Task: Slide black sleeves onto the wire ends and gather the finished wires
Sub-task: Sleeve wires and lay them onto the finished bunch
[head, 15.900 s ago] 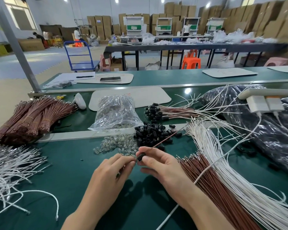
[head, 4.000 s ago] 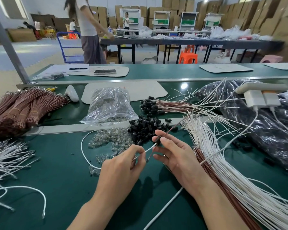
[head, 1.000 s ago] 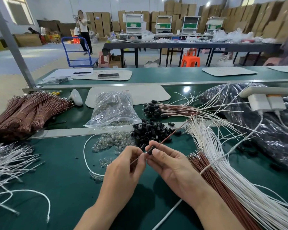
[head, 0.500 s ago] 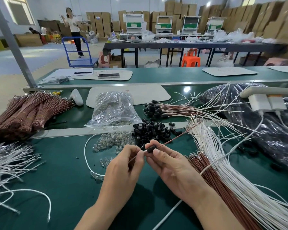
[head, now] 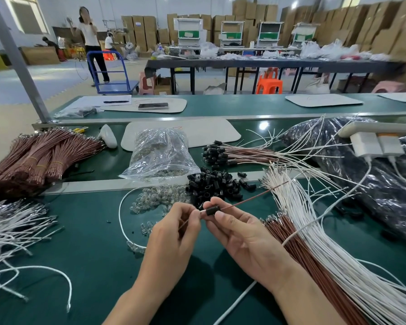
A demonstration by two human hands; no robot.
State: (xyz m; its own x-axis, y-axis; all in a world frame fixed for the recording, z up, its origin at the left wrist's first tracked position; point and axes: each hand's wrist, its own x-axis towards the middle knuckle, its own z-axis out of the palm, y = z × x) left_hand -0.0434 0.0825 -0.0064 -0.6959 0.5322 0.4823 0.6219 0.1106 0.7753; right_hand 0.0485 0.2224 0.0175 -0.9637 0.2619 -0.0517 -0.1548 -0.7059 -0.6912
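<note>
Above the green bench, my right hand (head: pixel 242 233) pinches a black sleeve (head: pixel 212 210) that sits on a thin brown wire (head: pixel 251 200) running up to the right. My left hand (head: pixel 174 233) pinches the wire's near end just left of the sleeve. A heap of loose black sleeves (head: pixel 213 184) lies right behind my fingers. Finished wires with sleeves on their ends (head: pixel 239 154) lie gathered further back. Bare brown wires (head: pixel 307 252) and white wires (head: pixel 319 221) fan out at my right.
A clear bag of small glass bulbs (head: pixel 161 153) stands behind loose bulbs (head: pixel 159 198). Bundled brown wires (head: pixel 38 156) and loose white wires (head: pixel 12 233) lie at left. A black plastic bag (head: pixel 370 179) and a power strip (head: pixel 375 137) are at right. A person stands far back left.
The black sleeve has slid along the brown wire between my fingertips; both hands stay close together. The person in the background has walked left.
</note>
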